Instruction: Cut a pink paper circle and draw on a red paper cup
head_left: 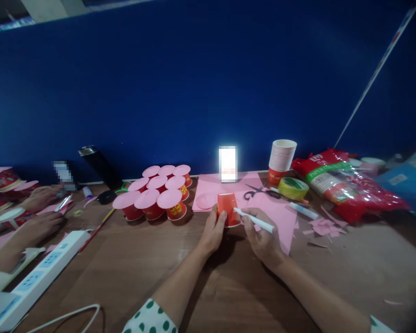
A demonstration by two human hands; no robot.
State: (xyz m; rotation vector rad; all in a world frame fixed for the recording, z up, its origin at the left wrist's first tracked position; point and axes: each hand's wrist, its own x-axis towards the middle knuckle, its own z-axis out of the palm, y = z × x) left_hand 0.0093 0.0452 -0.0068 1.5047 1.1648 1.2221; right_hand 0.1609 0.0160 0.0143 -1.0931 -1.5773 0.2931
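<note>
My left hand (212,231) is wrapped round the side of a red paper cup (228,208), keeping it just above the brown table. In my right hand (263,238) is a white marker pen (258,219), its tip at the cup's right side; whether it touches cannot be made out. Behind the cup lie pink paper sheets (208,182), with a cut pink circle (206,201) on them. Black-handled scissors (263,192) rest on the paper to the right. Left of my hands, several red cups topped with pink paper discs (148,198) stand in rows.
At the back right are a stack of paper cups (281,159), a yellow tape roll (293,188) and a red bag of cups (346,185). Another pen (303,211) lies near pink scraps (324,227). On the left are a power strip (46,263) and another person's hands (43,226).
</note>
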